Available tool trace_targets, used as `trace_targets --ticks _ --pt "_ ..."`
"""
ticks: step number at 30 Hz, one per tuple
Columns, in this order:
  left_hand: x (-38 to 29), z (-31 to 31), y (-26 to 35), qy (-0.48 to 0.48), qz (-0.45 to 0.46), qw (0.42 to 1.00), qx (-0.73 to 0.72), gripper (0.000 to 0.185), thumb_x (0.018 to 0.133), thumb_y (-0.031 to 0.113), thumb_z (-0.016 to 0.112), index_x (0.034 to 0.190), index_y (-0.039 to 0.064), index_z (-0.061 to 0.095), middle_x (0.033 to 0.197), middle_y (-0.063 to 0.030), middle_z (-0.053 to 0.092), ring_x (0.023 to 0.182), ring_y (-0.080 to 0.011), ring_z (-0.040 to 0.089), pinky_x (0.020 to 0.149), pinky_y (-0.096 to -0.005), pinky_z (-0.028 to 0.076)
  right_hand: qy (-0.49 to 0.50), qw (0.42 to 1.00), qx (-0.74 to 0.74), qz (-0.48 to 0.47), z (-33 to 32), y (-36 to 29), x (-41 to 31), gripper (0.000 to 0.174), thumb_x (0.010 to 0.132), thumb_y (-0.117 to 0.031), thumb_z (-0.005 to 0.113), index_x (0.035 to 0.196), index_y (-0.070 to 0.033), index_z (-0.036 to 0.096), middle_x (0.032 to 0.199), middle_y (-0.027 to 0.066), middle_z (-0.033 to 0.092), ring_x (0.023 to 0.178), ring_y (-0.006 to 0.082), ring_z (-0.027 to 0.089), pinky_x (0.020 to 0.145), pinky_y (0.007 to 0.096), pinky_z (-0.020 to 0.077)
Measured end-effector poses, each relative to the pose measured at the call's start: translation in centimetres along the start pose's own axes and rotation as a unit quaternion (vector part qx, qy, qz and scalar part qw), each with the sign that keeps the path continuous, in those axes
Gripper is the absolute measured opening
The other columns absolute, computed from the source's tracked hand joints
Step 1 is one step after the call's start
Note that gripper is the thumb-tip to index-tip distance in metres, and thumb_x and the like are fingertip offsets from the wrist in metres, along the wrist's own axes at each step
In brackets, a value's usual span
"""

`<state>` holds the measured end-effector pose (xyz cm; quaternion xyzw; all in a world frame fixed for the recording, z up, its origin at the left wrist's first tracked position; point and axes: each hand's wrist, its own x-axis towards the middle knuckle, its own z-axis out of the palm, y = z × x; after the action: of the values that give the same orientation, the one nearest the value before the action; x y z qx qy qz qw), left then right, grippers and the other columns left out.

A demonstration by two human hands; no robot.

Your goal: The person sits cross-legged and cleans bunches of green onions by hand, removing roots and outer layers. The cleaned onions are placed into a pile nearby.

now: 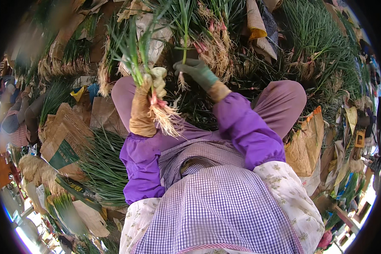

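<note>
My left hand (154,83), in a pale glove with a tan cuff, is closed around a bunch of green onions (158,103). Their pink bulbs and stringy roots hang below the fist, while the leaves rise above it. To its right, my right hand (198,72) wears a greenish glove and pinches a single green onion (185,41) near its root end. That stalk stands almost upright, apart from the bunch. Just beyond the right hand lies a heap of rooted green onions (220,47). Dark leaf scraps (198,109) cover the ground between my knees.
A large pile of green onions (317,38) spreads at the upper right. More leaves (106,168) lie by my left elbow, near a printed brown sack (66,139). Another brown sack (306,143) sits beside my right knee. Another person (16,123) is low at the far left.
</note>
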<state>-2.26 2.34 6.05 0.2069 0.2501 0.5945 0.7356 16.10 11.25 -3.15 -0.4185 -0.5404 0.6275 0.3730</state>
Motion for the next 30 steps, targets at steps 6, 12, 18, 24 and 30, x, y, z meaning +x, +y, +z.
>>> trace_targets --ticks 6,12,18,24,30 --pt "2.1 1.7 -2.3 0.01 -0.027 0.992 0.124 0.042 0.096 0.021 0.057 0.128 -0.006 0.051 0.081 -0.0049 0.065 0.056 -0.014 0.063 0.042 -0.0206 0.05 -0.002 0.999 -0.021 -0.035 -2.5 -10.0 -8.1 0.03 0.093 -0.019 0.061 0.114 0.003 0.063 0.081 0.0036 0.065 0.07 0.0062 0.057 0.063 0.0199 0.0454" --pt "4.3 3.0 -7.6 0.044 -0.052 0.997 0.037 0.016 0.094 0.013 0.058 0.096 -0.003 0.06 0.072 -0.013 0.066 0.051 -0.0223 0.063 0.036 -0.0268 0.047 0.1 0.981 -0.163 -0.032 -3.6 -7.4 -10.5 0.038 0.091 -0.024 0.064 0.116 0.004 0.062 0.09 0.0162 0.069 0.08 0.0159 0.065 0.071 0.028 0.051" --pt "3.9 4.9 -7.7 0.049 -0.054 0.994 0.082 0.027 0.092 0.011 0.061 0.115 -0.004 0.062 0.07 -0.0072 0.063 0.047 -0.0162 0.058 0.04 -0.0264 0.048 0.104 0.921 -0.37 -0.061 -3.5 -9.3 -11.1 0.02 0.093 -0.024 0.058 0.094 -0.005 0.064 0.073 0.0091 0.065 0.062 0.0265 0.062 0.061 0.0332 0.0507" --pt "3.0 4.8 -5.6 0.034 -0.034 0.988 0.143 0.025 0.091 0.01 0.062 0.111 -0.005 0.064 0.072 -0.0052 0.062 0.047 -0.0088 0.052 0.041 -0.0238 0.048 0.489 0.717 -0.495 -0.043 -20.9 -17.4 -12.4 0.035 0.097 -0.04 0.049 0.113 -0.014 0.066 0.093 0.0116 0.07 0.086 0.0166 0.067 0.071 0.0299 0.0513" --pt "3.8 5.7 -6.5 -0.006 -0.073 0.985 0.153 0.028 0.093 0.012 0.059 0.112 -0.008 0.062 0.076 -0.0029 0.06 0.052 -0.0033 0.049 0.042 -0.0211 0.049 0.489 0.556 -0.619 0.262 -43.9 -15.2 -13.2 0.048 0.093 -0.042 0.052 0.128 -0.01 0.056 0.114 0.0108 0.067 0.1 0.0238 0.064 0.085 0.0346 0.0497"
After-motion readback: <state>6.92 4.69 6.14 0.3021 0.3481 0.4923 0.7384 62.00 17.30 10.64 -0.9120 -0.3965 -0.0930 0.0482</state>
